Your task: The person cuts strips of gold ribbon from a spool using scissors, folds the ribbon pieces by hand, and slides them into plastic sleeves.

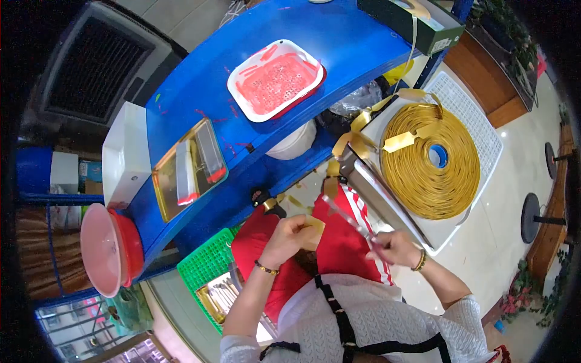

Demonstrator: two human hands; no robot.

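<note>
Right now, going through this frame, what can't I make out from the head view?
All in the head view:
- Tip of the tool in the right hand: blurred.
- Part of the yellowish piece: hidden by the left hand's fingers.
- Print on the dark green box: too small; the top picture edge cuts the box off.
- White item at the top: mostly cut off by that edge.

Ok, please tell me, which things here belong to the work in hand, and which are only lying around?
Likely in the work:
gold piece, in the left hand
thin tool, blurred, in the right hand
gold roll, matching the piece in colour

Probably just lying about:
pink basin
red basin
white box
</note>
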